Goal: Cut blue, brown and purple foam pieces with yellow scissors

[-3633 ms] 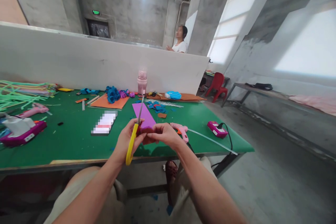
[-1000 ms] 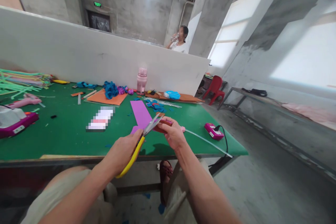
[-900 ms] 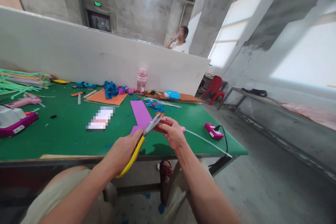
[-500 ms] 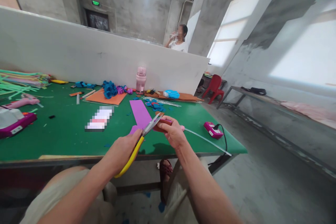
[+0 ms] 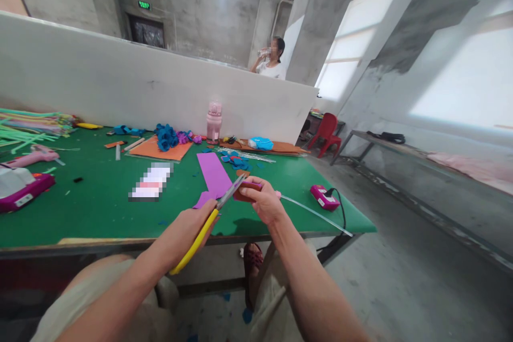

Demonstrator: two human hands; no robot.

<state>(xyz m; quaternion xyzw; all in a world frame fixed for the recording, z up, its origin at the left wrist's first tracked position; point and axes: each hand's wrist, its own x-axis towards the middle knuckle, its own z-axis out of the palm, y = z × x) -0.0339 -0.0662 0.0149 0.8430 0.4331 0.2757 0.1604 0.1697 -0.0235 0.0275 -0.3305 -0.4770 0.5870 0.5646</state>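
My left hand (image 5: pixel 195 224) is closed around yellow-handled scissors (image 5: pixel 196 245), above the near edge of the table. Their blades point up and right and look nearly closed, with the tips against a small brown sheet piece (image 5: pixel 242 193). That brown piece is pinched in my right hand (image 5: pixel 265 204), and a bit of purple shows beside its fingers. Just past the blades, a brown scrap (image 5: pixel 242 173) shows at the tips; whether it is cut loose I cannot tell. A long purple strip (image 5: pixel 214 172) lies on the table behind the scissors, with a smaller purple piece (image 5: pixel 203 199) near my left hand.
On the green table (image 5: pixel 104 214) stand a pink bottle (image 5: pixel 214 120) and a magenta power block (image 5: pixel 324 197). Blue scraps (image 5: pixel 236 161), blue curled pieces (image 5: pixel 166 136), an orange sheet (image 5: pixel 160 148) and a pink glue gun (image 5: pixel 34 156) lie around. A person (image 5: pixel 272 59) is behind the white partition (image 5: pixel 160 83).
The scissor blades have come closer together at the brown piece, and the yellow handle has shifted slightly left. My right hand stays almost in place.
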